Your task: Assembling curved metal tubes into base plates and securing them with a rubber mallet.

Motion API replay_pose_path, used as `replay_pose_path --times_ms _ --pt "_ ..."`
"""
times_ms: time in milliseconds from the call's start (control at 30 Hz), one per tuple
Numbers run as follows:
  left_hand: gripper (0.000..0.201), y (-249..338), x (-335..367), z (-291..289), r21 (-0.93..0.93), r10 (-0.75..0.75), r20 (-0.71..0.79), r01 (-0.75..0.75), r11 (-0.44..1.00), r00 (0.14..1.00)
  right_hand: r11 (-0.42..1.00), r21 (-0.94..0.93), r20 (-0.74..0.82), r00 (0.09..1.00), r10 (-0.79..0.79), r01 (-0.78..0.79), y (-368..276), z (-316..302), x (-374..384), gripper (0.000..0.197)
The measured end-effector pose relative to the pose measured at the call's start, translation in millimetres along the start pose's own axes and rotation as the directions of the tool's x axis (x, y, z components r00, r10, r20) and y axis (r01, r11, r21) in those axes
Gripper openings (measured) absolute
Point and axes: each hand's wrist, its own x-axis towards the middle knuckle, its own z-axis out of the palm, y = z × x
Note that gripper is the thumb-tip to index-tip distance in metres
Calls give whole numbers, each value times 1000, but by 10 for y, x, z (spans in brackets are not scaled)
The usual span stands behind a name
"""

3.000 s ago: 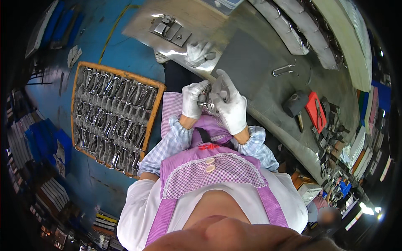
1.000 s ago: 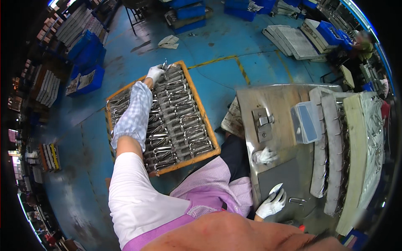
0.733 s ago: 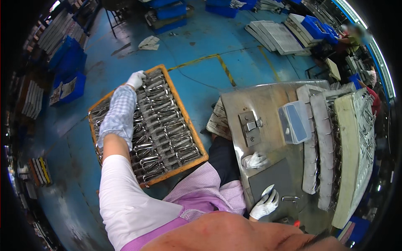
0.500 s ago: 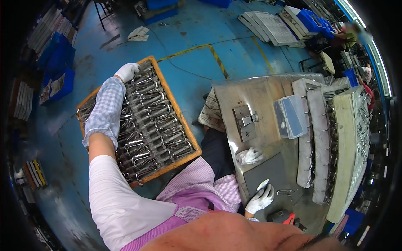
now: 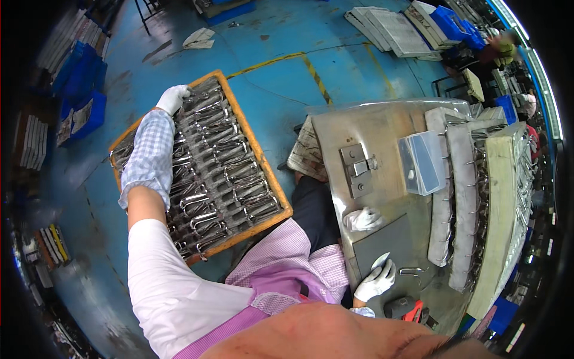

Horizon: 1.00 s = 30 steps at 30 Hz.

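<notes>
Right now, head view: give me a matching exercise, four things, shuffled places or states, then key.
1 white-gloved left hand
2 white-gloved right hand
3 clear rectangular plastic box
4 crumpled white glove

A between the grey steel fixture and dark flat mat
B at the brown wooden-framed tray of shiny metal parts
C beside the long grey padded strip
D holding a shiny pointed piece

Pairs: 1-B, 2-D, 3-C, 4-A

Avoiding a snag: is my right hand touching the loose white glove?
Apart: the head view shows dark mat between the right hand and loose white glove.
</notes>
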Motion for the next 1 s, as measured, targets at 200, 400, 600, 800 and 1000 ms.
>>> replay_pose_path --times_ms 200,400,600,800,1000 --pt "25 -136 -58 58 123 105 -5 -103 987 994 998 26 -22 999 -49 50 -60 38 26 39" --pt "52 344 -43 140 252 10 128 -42 967 992 1000 -19 -38 999 -25 24 41 3 -135 37" --pt "39 566 -619 62 -9 -274 -323 287 958 906 995 97 -49 998 33 -29 -172 -203 183 33" --pt "33 3181 -1097 71 -567 109 -153 -178 804 982 995 92 -103 994 33 -24 90 -9 149 41" --pt "33 5281 -1557 229 -577 566 -350 -647 498 747 959 173 -50 971 236 -224 964 -344 473 31"
